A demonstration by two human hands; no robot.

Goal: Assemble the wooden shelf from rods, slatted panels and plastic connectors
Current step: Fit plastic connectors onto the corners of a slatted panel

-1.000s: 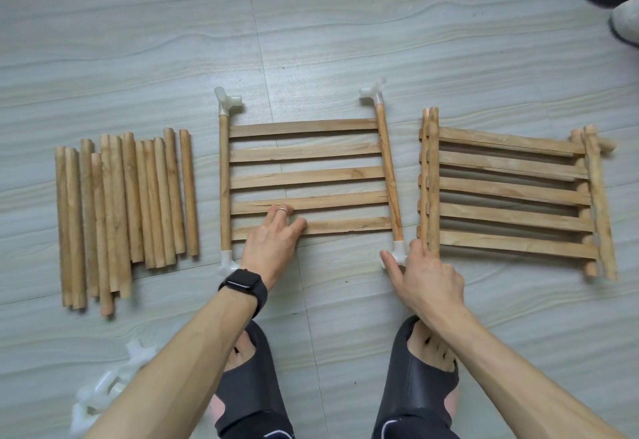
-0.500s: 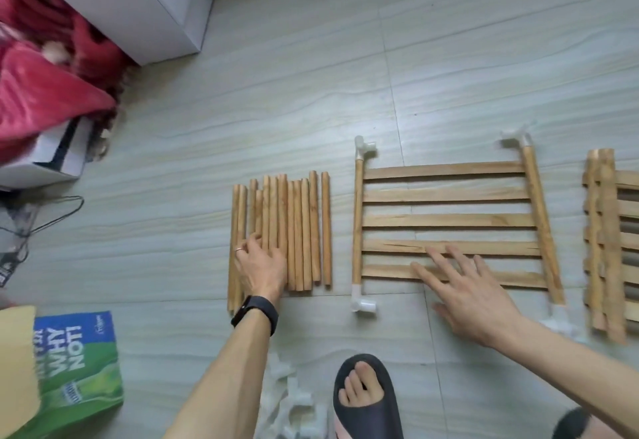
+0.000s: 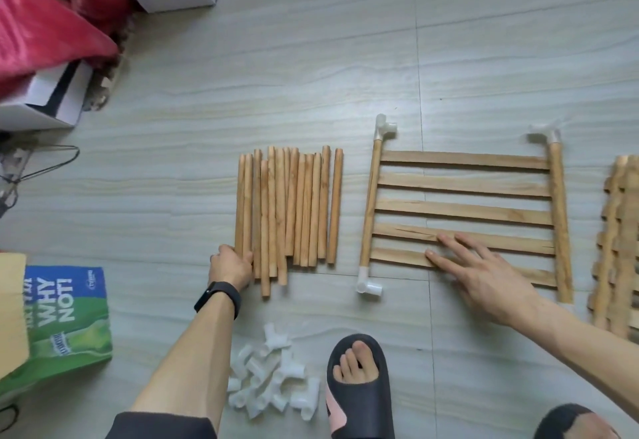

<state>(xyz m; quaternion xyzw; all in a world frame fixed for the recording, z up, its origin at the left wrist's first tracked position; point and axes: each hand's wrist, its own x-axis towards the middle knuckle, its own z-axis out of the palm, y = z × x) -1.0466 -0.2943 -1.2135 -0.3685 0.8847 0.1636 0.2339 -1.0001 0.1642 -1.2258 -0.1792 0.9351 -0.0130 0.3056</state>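
My left hand (image 3: 230,267) is closed around the near ends of the leftmost rods (image 3: 288,210), with the fingers curled over them. The rods lie side by side in a row on the floor (image 3: 311,58), close together and pointing away from me. A black watch (image 3: 218,295) is on this wrist.

My right hand (image 3: 484,276) is open and lies flat, with straight fingers pressing on the two nearest slats of the slatted panel (image 3: 463,210). This panel lies flat on the floor just beside the rods, on their right. Its side rods carry white plastic connectors: one at the far left corner (image 3: 384,127), one at the far right corner (image 3: 544,135) and one at the near left corner (image 3: 369,287). My arm hides the near right corner.

More slatted panels (image 3: 619,248) lie in a stack further right, apart from the first one. A pile of loose connectors (image 3: 273,386) is on the floor between my left forearm and my foot in a black slipper (image 3: 358,386).

On the left are a green bag (image 3: 65,317) and a cardboard box (image 3: 12,310); what is inside them I cannot tell. A red cloth (image 3: 45,24) hangs over a white box (image 3: 45,100)
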